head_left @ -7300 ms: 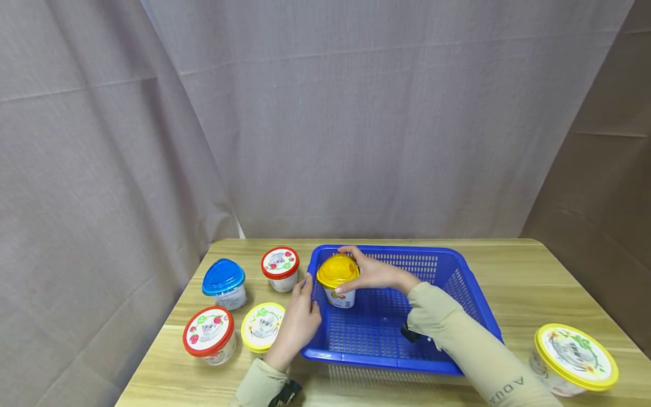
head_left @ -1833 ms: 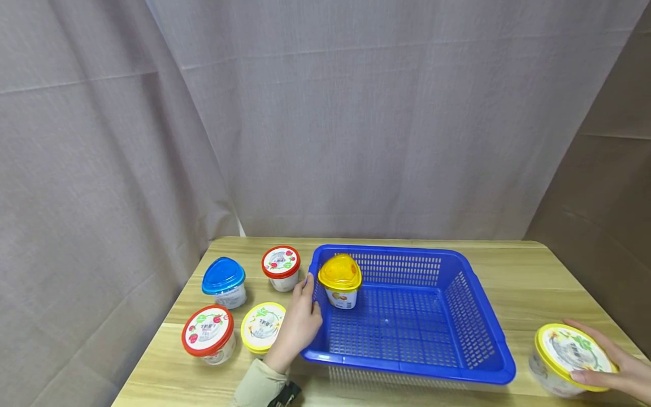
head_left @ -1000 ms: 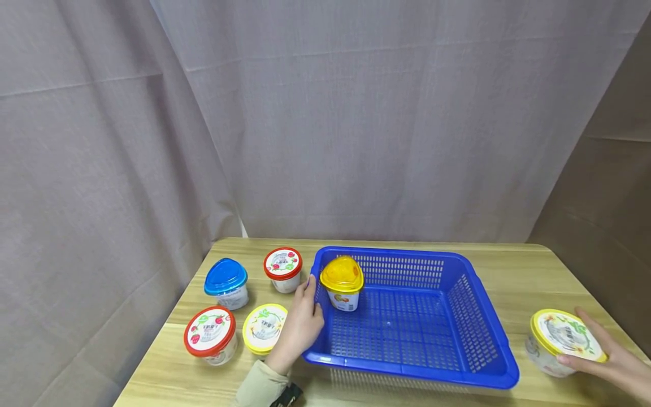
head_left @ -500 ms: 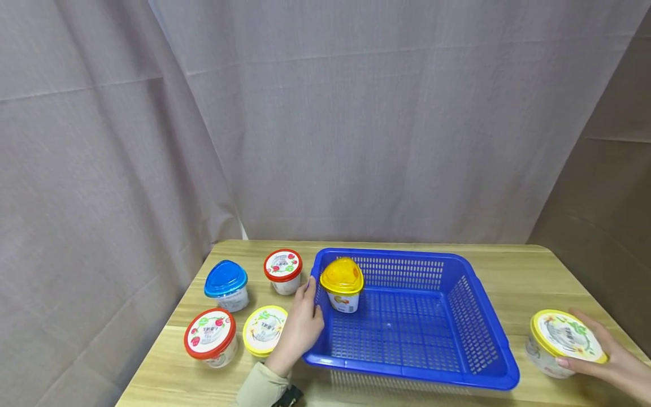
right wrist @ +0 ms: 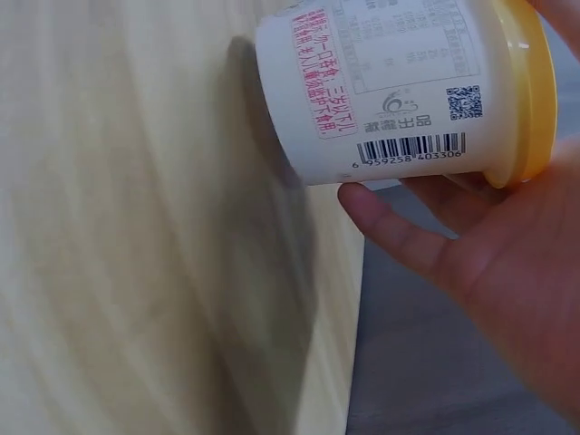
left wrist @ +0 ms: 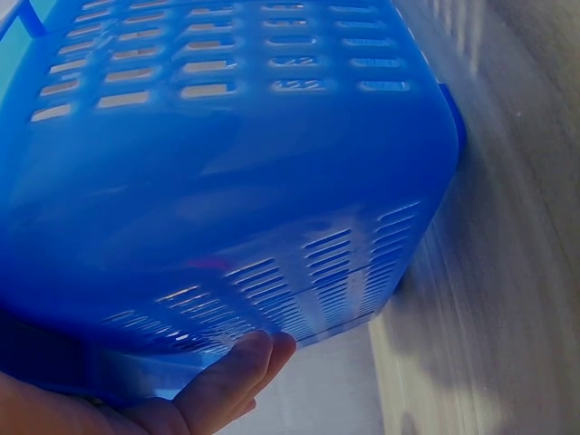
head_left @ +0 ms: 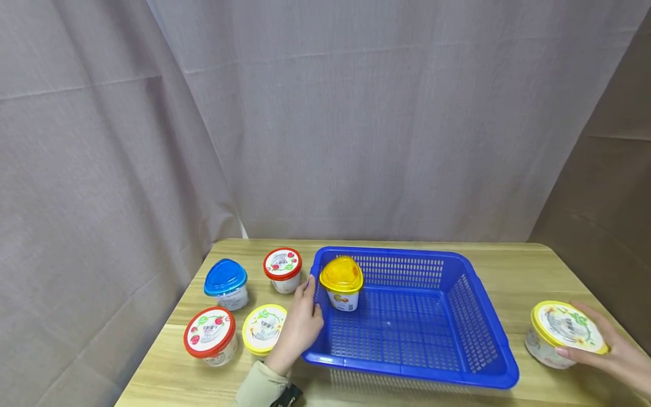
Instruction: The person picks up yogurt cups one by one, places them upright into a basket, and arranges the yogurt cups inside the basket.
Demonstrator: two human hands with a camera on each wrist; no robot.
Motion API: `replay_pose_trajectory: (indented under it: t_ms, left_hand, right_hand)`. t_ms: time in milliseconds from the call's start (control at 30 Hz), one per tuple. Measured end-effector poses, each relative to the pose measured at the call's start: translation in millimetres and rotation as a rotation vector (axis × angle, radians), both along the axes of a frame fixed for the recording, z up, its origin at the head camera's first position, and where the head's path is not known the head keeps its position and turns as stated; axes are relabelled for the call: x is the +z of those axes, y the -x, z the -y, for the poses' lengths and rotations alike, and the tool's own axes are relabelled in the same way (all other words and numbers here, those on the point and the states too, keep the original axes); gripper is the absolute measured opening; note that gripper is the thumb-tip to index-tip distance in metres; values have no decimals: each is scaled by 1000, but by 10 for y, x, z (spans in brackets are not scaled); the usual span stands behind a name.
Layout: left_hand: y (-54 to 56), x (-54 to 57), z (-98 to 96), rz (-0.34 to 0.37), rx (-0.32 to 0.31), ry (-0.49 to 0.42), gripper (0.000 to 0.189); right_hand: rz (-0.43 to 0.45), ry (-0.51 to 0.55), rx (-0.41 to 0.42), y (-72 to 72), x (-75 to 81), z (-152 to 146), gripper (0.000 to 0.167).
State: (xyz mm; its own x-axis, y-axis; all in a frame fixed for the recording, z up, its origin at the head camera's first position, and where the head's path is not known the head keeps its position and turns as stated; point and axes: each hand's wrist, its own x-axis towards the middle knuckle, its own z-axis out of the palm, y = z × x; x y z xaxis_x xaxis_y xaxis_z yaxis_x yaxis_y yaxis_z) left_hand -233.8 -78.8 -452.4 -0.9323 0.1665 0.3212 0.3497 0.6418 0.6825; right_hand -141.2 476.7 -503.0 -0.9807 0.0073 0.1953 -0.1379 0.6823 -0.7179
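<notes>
My left hand (head_left: 300, 328) grips the left rim of a blue plastic basket (head_left: 407, 370); in the left wrist view its fingertips (left wrist: 245, 358) lie along the slotted outer wall. Inside the basket, at the left end, stands a cup with a domed yellow lid (head_left: 342, 282). Out to the right, my right hand (head_left: 612, 350) holds a round white tub with a flat yellow lid (head_left: 567, 330), thumb on the near side and fingers round the far side. The right wrist view shows the tub's printed side (right wrist: 390, 100) with a barcode, close over the table.
Left of the basket stand two red-lidded tubs, one in front (head_left: 209, 333) and one behind (head_left: 282, 268), a blue-lidded cup (head_left: 226, 282) and another yellow-lidded tub (head_left: 261, 330). A grey curtain (head_left: 356, 124) hangs behind the wooden table (head_left: 529, 271).
The right hand has let go of the domed-lid cup inside the basket and gone right to the yellow-lidded tub, which has since shifted slightly back. The left hand has stayed on the basket.
</notes>
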Motion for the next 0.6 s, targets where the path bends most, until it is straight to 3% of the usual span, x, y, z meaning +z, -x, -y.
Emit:
replay_pose_trajectory:
  t_ms: [167,600]
  left_hand:
    - [4,2,-6,-5,2,-2,60]
    - [-14,14,-17,-16,-2,-7,61]
  right_hand:
    - [15,77,31,34,196,10,102]
    - [52,-4,8,183,769,145,103]
